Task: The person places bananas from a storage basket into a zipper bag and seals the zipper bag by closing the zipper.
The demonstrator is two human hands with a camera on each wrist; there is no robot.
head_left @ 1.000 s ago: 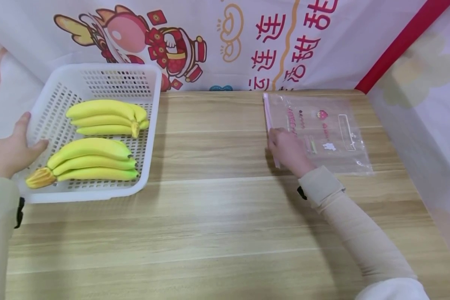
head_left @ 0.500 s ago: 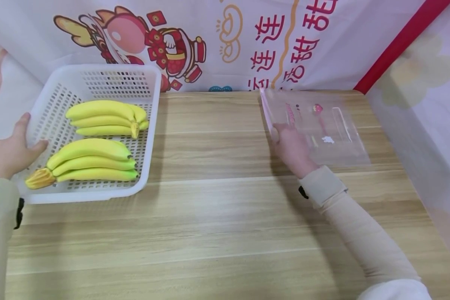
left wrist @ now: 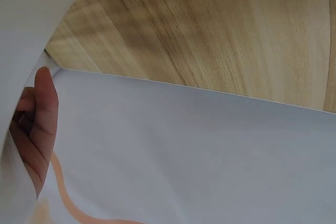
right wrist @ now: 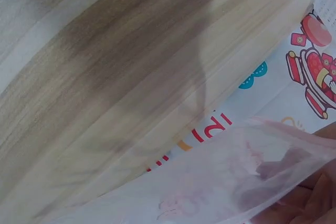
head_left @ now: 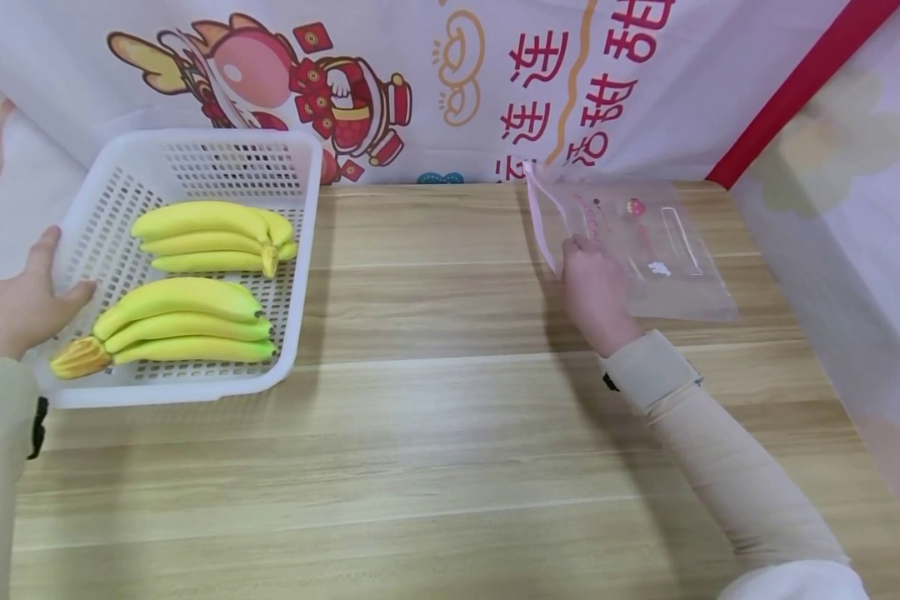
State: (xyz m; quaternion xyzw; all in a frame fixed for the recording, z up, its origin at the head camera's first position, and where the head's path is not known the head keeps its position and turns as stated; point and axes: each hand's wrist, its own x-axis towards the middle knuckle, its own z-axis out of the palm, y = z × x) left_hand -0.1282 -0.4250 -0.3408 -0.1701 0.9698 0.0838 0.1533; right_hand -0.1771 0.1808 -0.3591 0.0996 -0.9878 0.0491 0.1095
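My left hand (head_left: 22,304) holds the left rim of a white plastic basket (head_left: 309,250), its thumb over the inner side and its fingers outside. Part of this hand (left wrist: 44,119) also shows at the left wrist view's edge. Two bunches of bananas lie in the basket: the upper bunch (head_left: 202,221) and a lower, green-tipped bunch (head_left: 187,323). On the right, my right hand (head_left: 596,292) pinches a clear zip bag (head_left: 693,292) near its pink zip edge, which bows. In the right wrist view, the sheer bag (right wrist: 210,187) partly covers the fingers.
The wooden table (head_left: 420,433) stretches between basket and bag. Behind it hangs a white printed cloth (head_left: 435,83) with red lettering and a cartoon figure. A red band (head_left: 802,100) runs up the back right corner, beside a pale side cloth (head_left: 862,250).
My right hand has moved slightly right along the bag's zip edge. The edge has lifted and bent, and the bag's near side has shifted away. My left hand and the basket stay put.
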